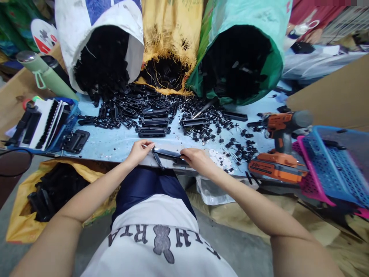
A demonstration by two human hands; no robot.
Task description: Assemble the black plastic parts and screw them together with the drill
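Note:
A long black part (167, 153) lies between my two hands at the table's front edge. My left hand (140, 151) pinches its left end, with a thin black arm (158, 159) slanting down beside the fingertips. At the right end, the fingers of my right hand (196, 158) are closed on the same part. Just beyond my hands, several similar black parts (153, 132) lie in a stacked row. Small black pieces with metal pins (201, 134) are scattered to their right.
Three sacks, white (135, 42), yellow (173, 30) and green (276, 46), open toward the table with black parts inside. An orange drill (276, 165) and a blue basket (331, 154) stand right. Left are a green bottle (52, 77) and another basket (62, 130).

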